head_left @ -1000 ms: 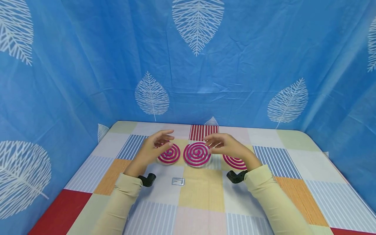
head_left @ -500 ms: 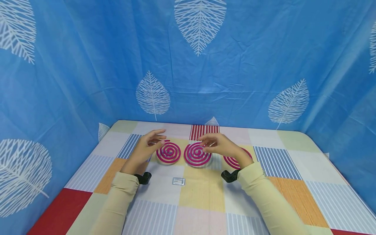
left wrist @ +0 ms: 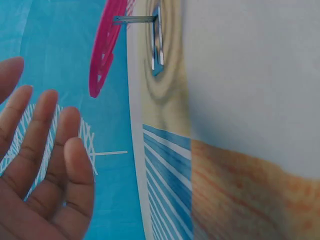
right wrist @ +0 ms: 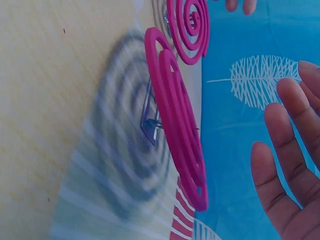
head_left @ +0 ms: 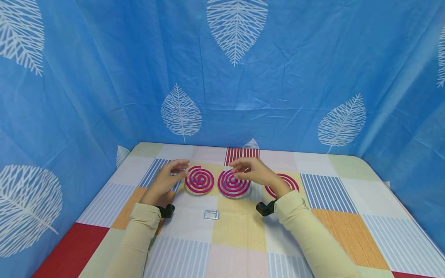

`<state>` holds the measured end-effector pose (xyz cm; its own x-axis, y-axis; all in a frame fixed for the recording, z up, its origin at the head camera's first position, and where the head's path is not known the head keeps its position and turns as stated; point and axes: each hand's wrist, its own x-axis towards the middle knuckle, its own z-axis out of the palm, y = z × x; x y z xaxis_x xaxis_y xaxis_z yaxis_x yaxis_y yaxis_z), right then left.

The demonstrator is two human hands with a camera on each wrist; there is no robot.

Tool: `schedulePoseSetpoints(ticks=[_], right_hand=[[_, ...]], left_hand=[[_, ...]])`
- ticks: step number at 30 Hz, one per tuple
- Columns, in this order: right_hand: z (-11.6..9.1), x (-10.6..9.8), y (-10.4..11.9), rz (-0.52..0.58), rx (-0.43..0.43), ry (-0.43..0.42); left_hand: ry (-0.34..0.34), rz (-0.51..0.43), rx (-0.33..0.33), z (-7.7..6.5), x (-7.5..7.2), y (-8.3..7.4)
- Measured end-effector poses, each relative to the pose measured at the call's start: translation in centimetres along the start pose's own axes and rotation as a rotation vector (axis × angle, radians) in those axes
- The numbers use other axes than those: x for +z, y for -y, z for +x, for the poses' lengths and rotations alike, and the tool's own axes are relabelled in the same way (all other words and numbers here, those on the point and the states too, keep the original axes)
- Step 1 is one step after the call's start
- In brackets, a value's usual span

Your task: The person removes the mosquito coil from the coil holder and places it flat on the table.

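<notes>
Three pink mosquito coils are in a row in the head view: the left coil [head_left: 199, 179], the middle coil [head_left: 234, 180] and the right coil [head_left: 270, 193]. In the wrist views, the left coil [left wrist: 102, 50] and middle coil [right wrist: 172, 115] are raised over the cloth on small metal stands [left wrist: 158, 45]. My left hand [head_left: 166, 180], fingers loosely bent, hovers just left of the left coil and holds nothing. My right hand [head_left: 255, 172] is also free, its fingers overlapping the top of the middle coil in the head view. Its forearm partly hides the right coil.
A loose metal coil stand [head_left: 211, 215] lies flat on the patchwork tablecloth [head_left: 240, 224], nearer me than the coils. Blue curtains [head_left: 295, 77] with white leaf prints enclose the back and sides. Each wrist wears a black camera mount [head_left: 265, 209].
Both hands have drifted left, and the left one has also lowered slightly. More of the left and right coils shows now. The coils and the loose stand have stayed in place.
</notes>
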<state>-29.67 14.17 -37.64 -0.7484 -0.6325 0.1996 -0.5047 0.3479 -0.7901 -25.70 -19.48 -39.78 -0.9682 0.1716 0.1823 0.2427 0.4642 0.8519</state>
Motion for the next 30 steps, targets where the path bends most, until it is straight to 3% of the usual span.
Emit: schedulePoseSetpoints(ticks=[6, 14, 21, 30], right_hand=[[0.6, 0.7, -0.4, 0.053, 0.006, -0.024], [1.4, 1.5, -0.6, 0.101, 0.047, -0.042], [2.0, 1.9, -0.8, 0.121, 0.088, -0.048], [3.1, 2.3, -0.3, 0.109, 0.114, -0.047]], left_hand=[[0.025, 0.039, -0.12, 0.0, 0.1, 0.4], [0.052, -0.01, -0.255, 0.1, 0.4, 0.9], [0.094, 0.0, -0.275, 0.2, 0.3, 0.9], [0.128, 0.043, -0.352, 0.3, 0.5, 1.1]])
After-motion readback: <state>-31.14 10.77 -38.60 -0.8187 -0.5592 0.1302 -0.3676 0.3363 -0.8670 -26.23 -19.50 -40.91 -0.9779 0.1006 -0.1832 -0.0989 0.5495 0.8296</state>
